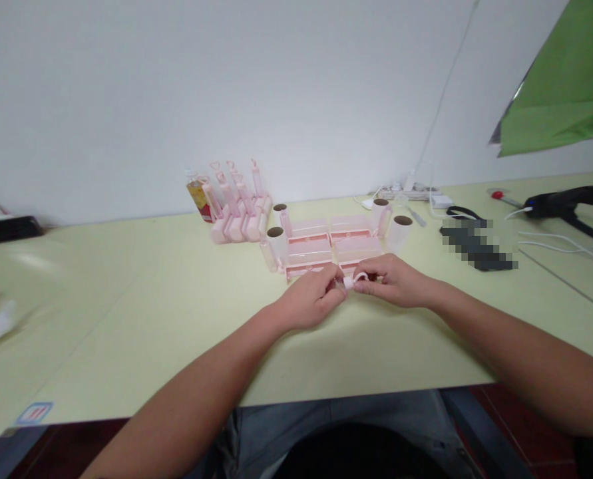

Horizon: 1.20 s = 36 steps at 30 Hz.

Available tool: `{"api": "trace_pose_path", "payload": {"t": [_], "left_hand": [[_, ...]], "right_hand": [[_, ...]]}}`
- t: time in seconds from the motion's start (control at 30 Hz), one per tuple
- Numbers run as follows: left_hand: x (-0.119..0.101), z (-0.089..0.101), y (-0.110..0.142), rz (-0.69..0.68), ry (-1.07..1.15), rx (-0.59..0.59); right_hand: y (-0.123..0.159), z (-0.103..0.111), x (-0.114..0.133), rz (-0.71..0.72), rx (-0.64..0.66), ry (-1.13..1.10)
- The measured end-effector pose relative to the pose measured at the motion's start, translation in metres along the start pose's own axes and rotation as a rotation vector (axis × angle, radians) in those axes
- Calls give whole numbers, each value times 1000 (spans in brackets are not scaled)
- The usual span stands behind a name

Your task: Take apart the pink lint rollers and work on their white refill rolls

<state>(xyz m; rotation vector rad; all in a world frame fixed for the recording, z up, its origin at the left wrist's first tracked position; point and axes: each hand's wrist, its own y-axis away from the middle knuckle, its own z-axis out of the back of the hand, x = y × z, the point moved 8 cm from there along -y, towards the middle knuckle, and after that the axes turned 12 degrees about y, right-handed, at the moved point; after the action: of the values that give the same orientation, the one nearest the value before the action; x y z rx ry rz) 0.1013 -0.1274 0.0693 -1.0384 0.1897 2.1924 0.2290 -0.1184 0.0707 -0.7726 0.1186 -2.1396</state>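
Observation:
My left hand (312,297) and my right hand (392,279) meet over the pale yellow table (151,313), fingers pinched together on a small pink and white plastic piece (352,281) held between them. Just beyond the hands lie several pink plastic cases (333,245) in a block. White rolls with brown cores (277,245) stand at the block's left, and two more rolls (400,231) stand at its right. What the small piece is stays unclear.
A cluster of assembled pink rollers (239,206) and a small bottle (199,196) stand at the back by the wall. A power strip (410,191), cables and a black tool (568,201) lie at right. A dark phone (10,228) lies far left.

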Motion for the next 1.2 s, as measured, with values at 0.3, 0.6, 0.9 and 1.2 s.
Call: {"api": "trace_pose_path", "payload": {"t": [0.3,0.6,0.9,1.2], "left_hand": [[-3,0,0,-35,49,2],[-7,-1,1,-55,-46,9],[-11,-1,0,-65,-240,-11],[-2,-2,1,-43,-463,-27]], "right_hand": [[0,1,1,13,1,-64],[-1,0,0,-47,20,-39],[-3,-12,-3,-85,20,-106],[2,-31,-15,-337,26,-366]]}}
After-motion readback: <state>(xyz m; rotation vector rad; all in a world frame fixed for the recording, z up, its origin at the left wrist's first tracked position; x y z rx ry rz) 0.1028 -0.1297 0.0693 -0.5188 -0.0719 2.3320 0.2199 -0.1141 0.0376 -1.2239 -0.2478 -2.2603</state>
